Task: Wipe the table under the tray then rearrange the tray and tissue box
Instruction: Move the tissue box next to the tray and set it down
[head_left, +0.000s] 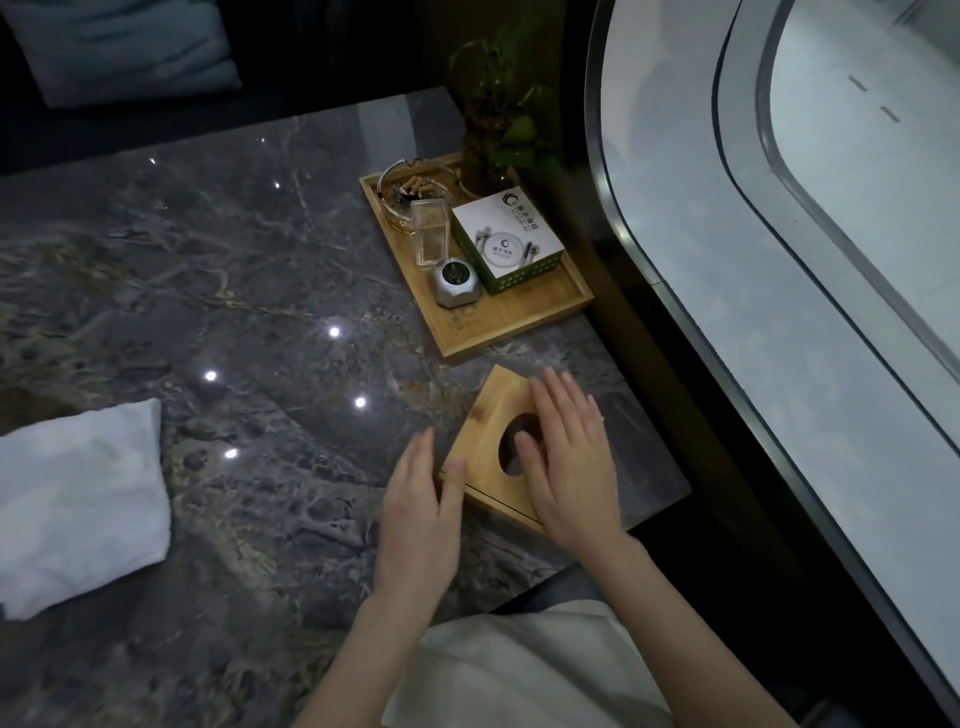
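My flat right hand (563, 457) rests atop the square bamboo tissue box (498, 441), open left hand (421, 499) against its side, near the dark marble bench (234, 312) edge.

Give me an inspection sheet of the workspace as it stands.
Surface: dark marble table, glossy, with light reflections.
Job's things: wooden tray at the far right edge; wooden tissue box near it, apart; white cloth lying at left.
Clutter: on the tray, an ashtray with butts, clear container, silver gadget, white box, plant.
Hands: left hand against the box's side; right hand flat on top.
Cables: nothing seen.
Surroundings: cushion beyond; curved glass at right.
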